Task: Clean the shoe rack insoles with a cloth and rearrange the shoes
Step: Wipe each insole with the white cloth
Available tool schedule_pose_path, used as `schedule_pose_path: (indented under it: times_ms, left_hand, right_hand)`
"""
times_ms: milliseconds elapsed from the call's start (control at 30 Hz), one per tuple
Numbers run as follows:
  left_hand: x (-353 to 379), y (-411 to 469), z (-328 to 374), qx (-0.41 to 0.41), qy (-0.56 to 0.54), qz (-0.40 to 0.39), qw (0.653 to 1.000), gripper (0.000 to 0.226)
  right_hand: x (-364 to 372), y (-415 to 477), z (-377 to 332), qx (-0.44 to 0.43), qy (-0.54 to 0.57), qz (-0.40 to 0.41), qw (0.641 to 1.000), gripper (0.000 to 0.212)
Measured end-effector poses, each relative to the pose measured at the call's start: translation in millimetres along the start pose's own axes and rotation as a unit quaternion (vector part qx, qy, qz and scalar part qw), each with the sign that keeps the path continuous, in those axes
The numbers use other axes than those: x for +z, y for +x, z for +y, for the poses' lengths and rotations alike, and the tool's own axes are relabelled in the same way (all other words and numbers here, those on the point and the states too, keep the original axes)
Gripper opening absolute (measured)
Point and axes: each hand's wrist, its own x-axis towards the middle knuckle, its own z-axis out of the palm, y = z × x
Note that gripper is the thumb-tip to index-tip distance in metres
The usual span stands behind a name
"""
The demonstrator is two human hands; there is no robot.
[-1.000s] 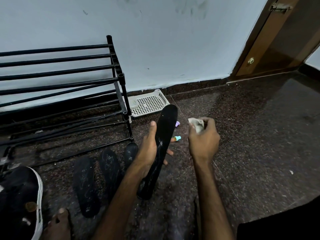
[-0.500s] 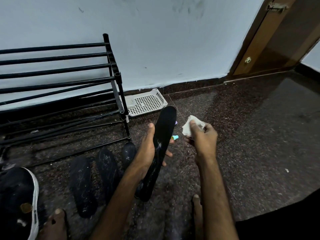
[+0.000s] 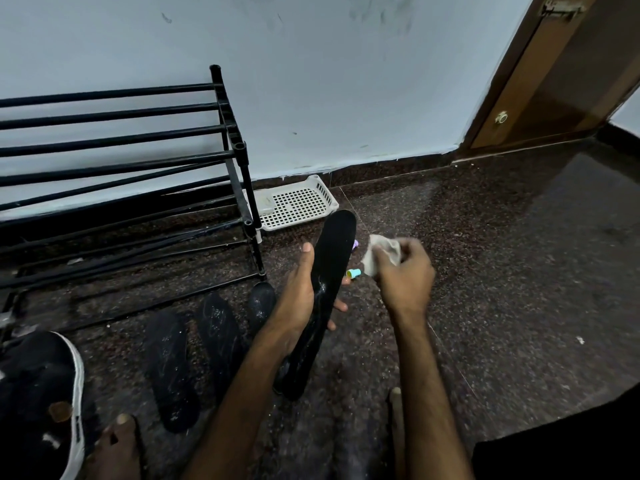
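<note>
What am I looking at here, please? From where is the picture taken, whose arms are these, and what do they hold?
No machine here: a person wears one camera on the head, looking down at their own bare hands. The left hand grips a black insole, held tilted above the floor. The right hand holds a crumpled white cloth, apart from the insole. On the dark stone floor lie three more insoles, beside an empty black shoe rack. A white plastic tray sits by the wall, and a black shoe at lower left.
</note>
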Motion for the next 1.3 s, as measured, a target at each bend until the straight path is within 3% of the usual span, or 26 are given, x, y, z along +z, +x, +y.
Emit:
schedule_pose_path:
  times_ms: [67,133,233,267,367,500,567,667,733,800,900,967,1033,1100,1200,1300]
  left_hand:
    - [1,0,-4,-0.018,0.001,-0.001,1.000,0.070]
    - [1,-2,-4,-0.040,-0.013,-0.002,0.999,0.073]
    - [0,-1,-2,-0.042,-0.046,-0.027,0.998,0.077]
    - [-1,-1,-1,-0.043,-0.061,-0.034,0.997,0.078]
    - [-6,1,0,-0.046,-0.069,-0.042,0.996,0.082]
    - [-4,-1,-3,-0.061,-0.082,-0.050,0.993,0.077]
    - [-5,-1,-4,-0.072,-0.095,-0.060,0.991,0.077]
    - [-8,0,-4,-0.092,-0.149,-0.097,0.980,0.084]
    - [-10,0,-2,-0.101,-0.181,-0.122,0.971,0.085]
    - [-12,-1,-2,-0.111,-0.194,-0.136,0.965,0.086]
    - [-10,-2,-6,-0.136,-0.198,-0.148,0.959,0.086]
    - [-10,-3,-8,-0.152,-0.188,-0.153,0.958,0.086]
    - [-10,-4,-10,-0.163,-0.171,-0.161,0.958,0.087]
    - [-9,-6,-10,-0.172,-0.151,-0.167,0.959,0.086]
    - [-9,-8,-9,-0.177,-0.173,-0.185,0.951,0.086]
    - [-13,-4,-11,-0.165,-0.192,-0.168,0.953,0.085]
  right_hand:
    - [11,-4,-16,-0.012,0.070,-0.092,0.993,0.018]
    - [20,-6,-16,-0.030,-0.006,-0.129,0.991,0.017]
    - [11,-2,8,0.004,-0.246,-0.037,0.969,0.020]
    - [3,-1,17,0.020,-0.273,-0.013,0.962,0.021]
    - [-7,2,19,0.030,-0.148,0.014,0.988,0.023]
    - [16,-2,-10,-0.044,0.049,-0.085,0.994,0.017]
    - [24,-3,-8,-0.051,-0.021,-0.102,0.993,0.016]
    - [12,0,13,-0.015,-0.252,-0.028,0.967,0.021]
    - [0,3,19,-0.005,-0.239,0.020,0.971,0.020]
    - [-1,3,10,-0.037,-0.120,0.023,0.992,0.020]
    - [7,2,-15,-0.130,-0.011,-0.086,0.988,0.020]
    - [13,5,-24,-0.188,-0.068,-0.196,0.960,0.015]
    - [18,12,-24,-0.211,-0.184,-0.236,0.931,0.014]
    - [16,25,-21,-0.199,-0.252,-0.165,0.933,0.020]
    - [-1,45,-14,-0.141,-0.258,-0.003,0.956,0.024]
    - [-21,49,-5,-0.089,-0.177,0.027,0.980,0.024]
